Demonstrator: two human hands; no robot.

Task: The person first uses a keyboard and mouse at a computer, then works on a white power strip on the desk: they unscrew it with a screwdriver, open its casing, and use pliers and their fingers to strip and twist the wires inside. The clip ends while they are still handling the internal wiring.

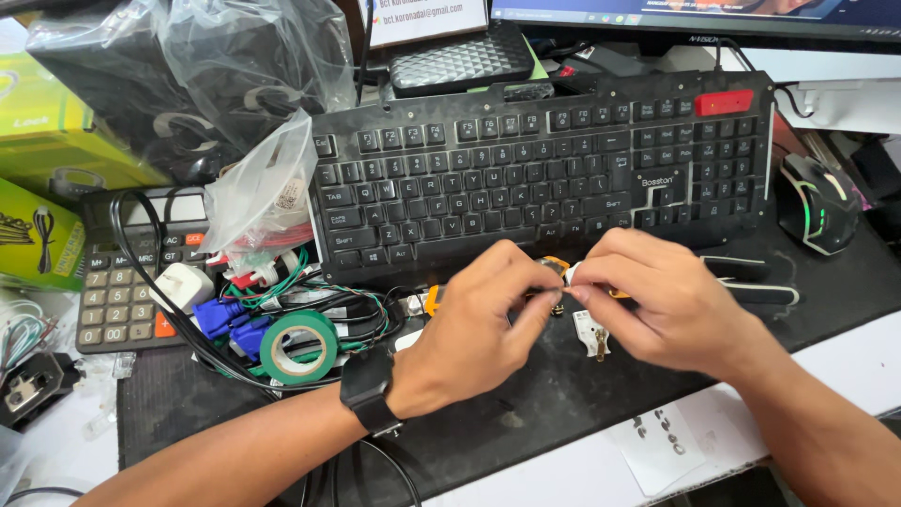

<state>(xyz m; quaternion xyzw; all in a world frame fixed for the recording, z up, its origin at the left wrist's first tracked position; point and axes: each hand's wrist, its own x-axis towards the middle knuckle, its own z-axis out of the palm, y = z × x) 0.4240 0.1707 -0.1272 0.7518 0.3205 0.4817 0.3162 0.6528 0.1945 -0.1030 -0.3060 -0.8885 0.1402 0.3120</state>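
The small part (559, 302) I am working on sits just right of the frame's centre, below the bottom edge of the black keyboard (544, 169), pinched between the fingertips of both my hands. My left hand (474, 329) comes in from the lower left and my right hand (657, 305) from the lower right, so the piece lies at the meeting point of the two, equally near both. It is too small and too covered by fingers for me to tell its long axis; I only see a bit of orange and white and a dark tip.

My left hand is curled narrow, thumb and forefinger closed on the piece. My right hand is likewise nearly closed, fingertips pressed to the same piece from the other side.

Just below them, on the black mat (526, 413), lies a white plug piece with brass pins (593, 333), apart from my fingers. A green tape roll (298, 345) lies further left, beside tangled cables (282, 291).
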